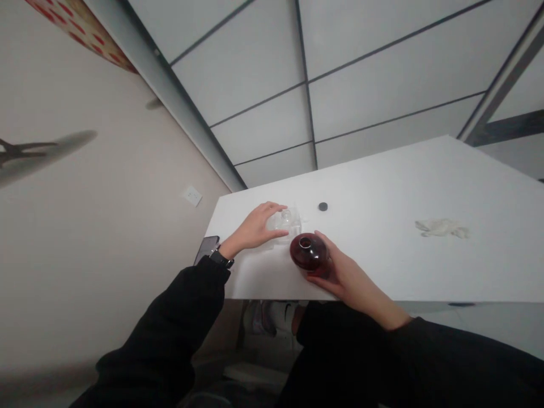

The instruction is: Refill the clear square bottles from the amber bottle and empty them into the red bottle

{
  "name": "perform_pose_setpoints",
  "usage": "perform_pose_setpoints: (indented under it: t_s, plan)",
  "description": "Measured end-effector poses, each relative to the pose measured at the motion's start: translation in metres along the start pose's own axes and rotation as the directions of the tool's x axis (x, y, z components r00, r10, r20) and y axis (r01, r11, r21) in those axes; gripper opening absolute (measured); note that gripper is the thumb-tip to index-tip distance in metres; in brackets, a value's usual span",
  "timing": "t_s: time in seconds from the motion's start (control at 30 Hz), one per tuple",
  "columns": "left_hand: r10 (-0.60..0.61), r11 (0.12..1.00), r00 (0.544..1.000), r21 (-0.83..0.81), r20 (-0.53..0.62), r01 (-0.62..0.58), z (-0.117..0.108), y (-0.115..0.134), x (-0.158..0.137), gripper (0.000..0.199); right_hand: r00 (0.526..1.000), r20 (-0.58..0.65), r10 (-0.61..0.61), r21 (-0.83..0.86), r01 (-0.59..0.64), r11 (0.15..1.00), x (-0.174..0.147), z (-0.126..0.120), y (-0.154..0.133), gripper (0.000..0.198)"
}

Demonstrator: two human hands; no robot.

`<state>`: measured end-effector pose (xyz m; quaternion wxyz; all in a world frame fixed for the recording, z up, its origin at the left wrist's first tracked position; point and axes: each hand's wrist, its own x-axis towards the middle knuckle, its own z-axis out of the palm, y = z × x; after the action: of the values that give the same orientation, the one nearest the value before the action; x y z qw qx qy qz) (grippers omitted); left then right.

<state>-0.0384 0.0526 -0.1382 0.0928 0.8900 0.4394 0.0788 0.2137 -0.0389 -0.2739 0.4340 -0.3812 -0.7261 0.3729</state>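
My right hand (340, 272) is wrapped round the side of a dark reddish-brown bottle (308, 255), its round open mouth facing up toward me. It is held over the white table (374, 255) near the front edge; whether its base touches the tabletop is hidden. To the left, my left hand (259, 225) curves thumb and fingers round a clear, bottle-like container (286, 217). Other clear pieces seem to stand close against it, but their outlines blur together. A small round black cap (323, 207) lies on the table beyond the brown bottle.
A crumpled whitish cloth or tissue (442, 228) lies at the table's right. At the left edge, partly behind my wrist, is a phone-like dark slab (207, 248). A wall with a socket (193, 195) borders the left; panelled doors (263, 96) stand behind the table.
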Motion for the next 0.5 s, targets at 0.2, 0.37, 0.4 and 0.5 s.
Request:
perform_pose_setpoints:
  t_s: [0.2,0.37,0.4,0.5]
  plan:
    - [-0.021,0.999,0.999,0.048,-0.045,0.023,0.03,-0.002,-0.009,0.065,1.0,0.014,0.021,-0.037,-0.021,0.999,-0.001,-0.006,-0.003,0.093]
    - [-0.033,0.996,0.997,0.075,-0.071,0.038,0.028,-0.002,-0.006,0.071,0.999,-0.02,0.047,-0.027,-0.047,0.999,0.0,-0.004,-0.005,0.098]
    - [-0.029,0.996,0.997,0.078,-0.076,0.035,0.024,-0.002,-0.006,0.078,0.998,-0.023,0.06,-0.023,-0.061,0.998,0.0,-0.004,-0.005,0.099]
    - [0.002,0.998,0.987,0.068,-0.163,0.009,0.015,-0.005,-0.019,0.098,0.997,-0.015,0.081,-0.023,-0.081,0.996,0.0,-0.003,-0.001,0.108]
